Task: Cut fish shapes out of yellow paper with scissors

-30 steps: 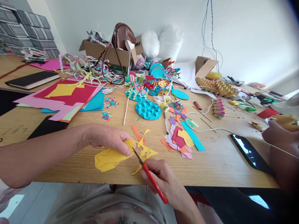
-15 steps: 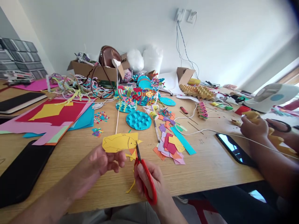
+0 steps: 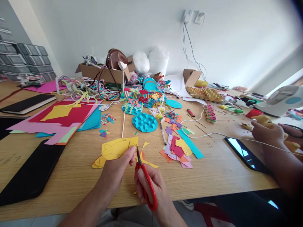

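My left hand [image 3: 115,173] pinches a piece of yellow paper [image 3: 115,147] with a fish outline drawn on it. A second yellow paper fish [image 3: 98,162], cut to shape, shows past its lower left edge; whether the hand holds it or it lies on the table I cannot tell. Red-handled scissors [image 3: 151,197] are gripped in my right hand [image 3: 152,179], their blades pointing up at the paper's right edge. Just beyond the blades lie thin yellow offcuts [image 3: 150,164]. My right fingers partly hide the handles.
Paper scraps [image 3: 174,153] and a pen [image 3: 163,134] lie right of centre. Blue paper discs [image 3: 145,122] stand farther back. Coloured sheets [image 3: 26,123] are stacked at left, near a black phone-like slab [image 3: 28,176]. Another person's hand [image 3: 267,132] works at right beside a phone [image 3: 246,154].
My left hand has turned and now pinches the paper with thumb on top. The second fish has come into view at lower left. The yellow offcuts now show spread beyond the scissors.
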### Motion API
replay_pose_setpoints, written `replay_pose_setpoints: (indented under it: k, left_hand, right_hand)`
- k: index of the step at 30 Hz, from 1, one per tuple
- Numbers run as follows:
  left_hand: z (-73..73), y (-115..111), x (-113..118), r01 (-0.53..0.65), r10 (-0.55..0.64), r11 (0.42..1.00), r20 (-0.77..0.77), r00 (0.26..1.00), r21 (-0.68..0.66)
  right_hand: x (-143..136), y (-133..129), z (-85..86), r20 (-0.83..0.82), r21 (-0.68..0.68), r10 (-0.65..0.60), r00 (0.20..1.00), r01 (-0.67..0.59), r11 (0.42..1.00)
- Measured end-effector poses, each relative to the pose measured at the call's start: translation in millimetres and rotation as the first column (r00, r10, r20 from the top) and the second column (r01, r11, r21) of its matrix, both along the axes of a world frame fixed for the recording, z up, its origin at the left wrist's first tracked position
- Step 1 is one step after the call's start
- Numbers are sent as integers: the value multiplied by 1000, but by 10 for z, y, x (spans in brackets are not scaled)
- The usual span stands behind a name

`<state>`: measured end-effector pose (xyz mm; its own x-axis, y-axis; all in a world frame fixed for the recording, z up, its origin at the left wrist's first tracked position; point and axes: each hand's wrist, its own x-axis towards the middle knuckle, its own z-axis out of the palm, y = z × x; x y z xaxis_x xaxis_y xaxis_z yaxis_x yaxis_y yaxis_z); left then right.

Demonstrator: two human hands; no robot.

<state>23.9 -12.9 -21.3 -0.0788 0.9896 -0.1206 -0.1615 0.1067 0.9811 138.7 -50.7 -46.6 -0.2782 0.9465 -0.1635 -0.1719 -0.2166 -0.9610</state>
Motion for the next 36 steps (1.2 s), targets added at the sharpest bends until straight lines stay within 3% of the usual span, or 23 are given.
replay_pose_setpoints:
  k: [4,18,22,27,36]
  left_hand:
    - [-12,-4,29,-52,52,999,2,999,12]
    - [-25,-35,-21,133,-133,991,-57,990,1]
    - [29,-31,-44,179,-182,983,-116,977,-36]
    - [105,-26,-54,200,-208,977,-129,970,-70]
    - [83,-31,-86,266,-269,963,-103,958,-45]
  right_hand:
    - [10,10,2,9,20,19,1000,-19,1000]
    - [86,-15,92,73,65,27,997,-32,997]
    - [108,-27,97,93,81,36,995,-43,996]
    - [123,-41,90,105,78,40,994,-48,996]
    - [138,-54,108,116,75,49,992,-58,995]
